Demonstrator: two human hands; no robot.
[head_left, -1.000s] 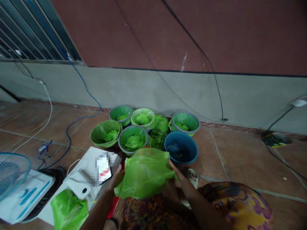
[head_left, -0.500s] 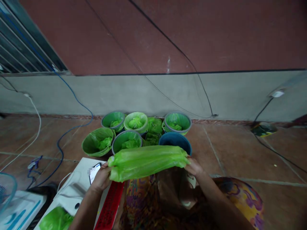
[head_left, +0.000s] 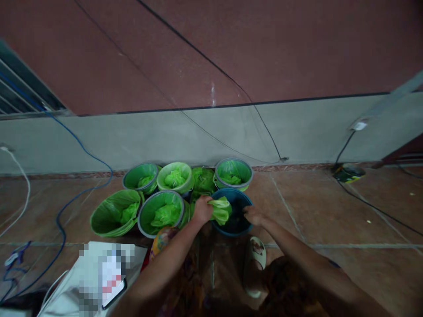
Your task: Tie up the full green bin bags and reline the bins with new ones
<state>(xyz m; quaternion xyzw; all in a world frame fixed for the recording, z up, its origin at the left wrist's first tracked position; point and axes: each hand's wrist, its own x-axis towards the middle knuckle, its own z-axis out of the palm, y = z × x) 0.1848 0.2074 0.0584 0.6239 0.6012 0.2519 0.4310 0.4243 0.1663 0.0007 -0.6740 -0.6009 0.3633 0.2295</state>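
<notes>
My left hand (head_left: 202, 209) is closed on a bunched green plastic bag (head_left: 219, 209) and holds it over the near left rim of a blue bucket (head_left: 245, 197). My right hand (head_left: 253, 215) rests on the bucket's near right rim, fingers curled over the edge. The bucket's dark inside shows no green lining. Just behind and to the left stand several buckets lined with green bags (head_left: 162, 213), clustered on the tiled floor against the wall.
A grey wall runs behind the buckets, with black cables (head_left: 264, 132) hanging down it. A blue cable (head_left: 62, 211) loops over the floor at left. A white box with a phone (head_left: 110, 281) lies at the near left. A sandal (head_left: 254, 254) lies below the bucket.
The bag was stretched wide between both hands near my lap; now it is bunched in my left hand at the blue bucket. Both arms have reached forward and my right hand has let go.
</notes>
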